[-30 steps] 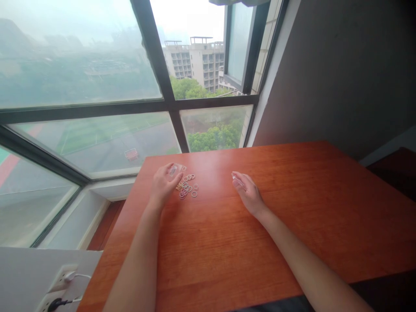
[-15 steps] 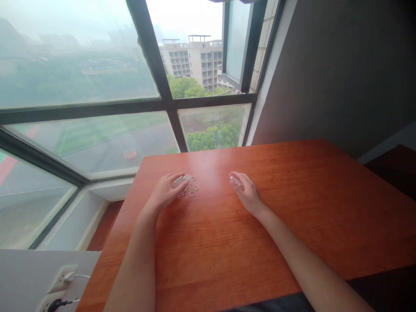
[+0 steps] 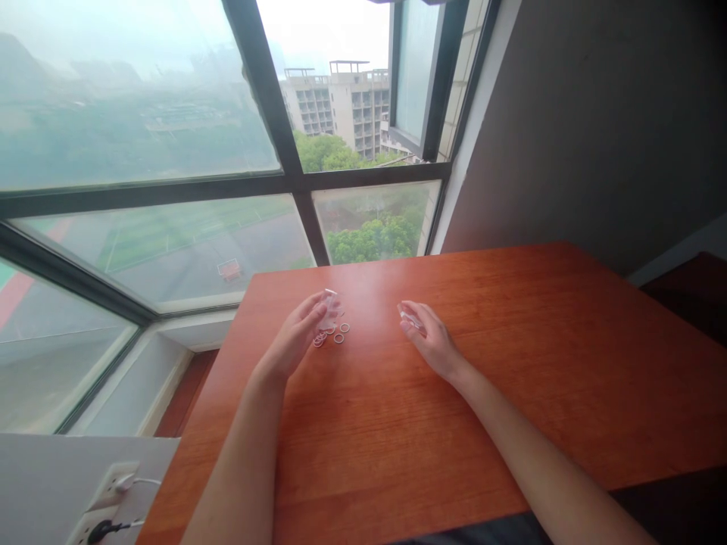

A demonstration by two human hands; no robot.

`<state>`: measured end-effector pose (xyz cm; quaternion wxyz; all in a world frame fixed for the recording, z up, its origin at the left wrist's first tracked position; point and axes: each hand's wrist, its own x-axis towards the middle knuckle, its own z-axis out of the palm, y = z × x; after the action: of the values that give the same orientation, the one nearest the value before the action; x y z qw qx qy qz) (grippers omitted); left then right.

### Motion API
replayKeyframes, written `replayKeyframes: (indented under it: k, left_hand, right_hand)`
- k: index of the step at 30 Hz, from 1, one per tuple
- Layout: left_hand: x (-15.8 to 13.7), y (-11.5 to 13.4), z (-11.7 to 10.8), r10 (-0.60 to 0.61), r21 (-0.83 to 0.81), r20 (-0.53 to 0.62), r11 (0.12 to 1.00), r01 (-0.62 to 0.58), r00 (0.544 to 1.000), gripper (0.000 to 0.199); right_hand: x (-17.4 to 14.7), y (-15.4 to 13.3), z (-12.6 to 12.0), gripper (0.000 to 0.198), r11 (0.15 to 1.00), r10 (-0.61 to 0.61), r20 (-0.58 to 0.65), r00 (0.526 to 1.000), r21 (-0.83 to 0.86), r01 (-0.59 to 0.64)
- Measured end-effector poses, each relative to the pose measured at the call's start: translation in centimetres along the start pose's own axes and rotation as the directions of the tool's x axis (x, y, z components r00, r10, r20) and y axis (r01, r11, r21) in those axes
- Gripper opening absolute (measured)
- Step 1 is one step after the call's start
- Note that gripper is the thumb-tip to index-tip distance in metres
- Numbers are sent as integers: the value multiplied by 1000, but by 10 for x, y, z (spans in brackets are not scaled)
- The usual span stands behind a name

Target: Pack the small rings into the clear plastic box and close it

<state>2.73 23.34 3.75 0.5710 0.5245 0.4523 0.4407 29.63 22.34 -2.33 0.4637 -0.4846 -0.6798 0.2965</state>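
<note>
Over the left part of the wooden table, my left hand is closed on a small clear plastic piece, held upright with a pale top edge. I cannot tell whether it is a bag or a box. Several thin silvery rings lie on the tabletop just below and beside it, some overlapping and partly hidden. To the right, my right hand has its fingers curled round another small clear piece. Most of that piece is covered by the fingers. The two hands are apart.
The reddish-brown table reaches from the window to my body. Dark window frames stand behind its far edge, with one pane swung outward. At lower left, a wall socket holds plugs with cords. A grey wall rises at right.
My left hand has tilted up, bringing its clear piece from nearly flat to upright above the rings. The right hand has shifted only slightly, still round its piece.
</note>
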Motion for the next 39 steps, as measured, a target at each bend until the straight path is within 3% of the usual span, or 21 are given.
replayKeyframes:
  k: [6,10,14,18,21,25,29,34,39]
  left_hand:
    - [-2,-3,-6,9,-51,-63,999,-12,998,80]
    - [6,-10,-9,85,8,-154,996,-85,984,79]
    - [15,-26,16,135,167,-132,980,-112,982,75]
    - [18,-42,41,184,319,-19,933,-169,983,77]
    - [17,-46,44,244,522,45,821,-231,969,79]
    - [16,-44,37,300,805,108,532,-261,948,73]
    - [17,-41,33,282,937,124,281,-206,951,70]
    - [19,-41,29,271,970,93,191,-149,958,66]
    - [21,-44,25,277,975,55,194,-112,959,68]
  right_hand:
    - [-1,1,0,43,1000,-13,-2,1000,16,13]
    - [-1,0,1,48,1000,-29,3,1000,0,29]
    - [-2,-2,3,55,994,-85,28,996,-70,87]
    - [-1,-6,1,56,974,-135,-21,991,-185,128]
    - [0,-8,1,57,980,-125,-49,991,-163,116]
    - [-1,-6,2,61,999,-40,-13,999,34,41]
    - [1,-1,2,57,992,-29,17,999,124,26]
    - [3,7,-3,52,999,1,-22,1000,33,0]
    - [0,8,1,53,979,29,86,996,200,-45]
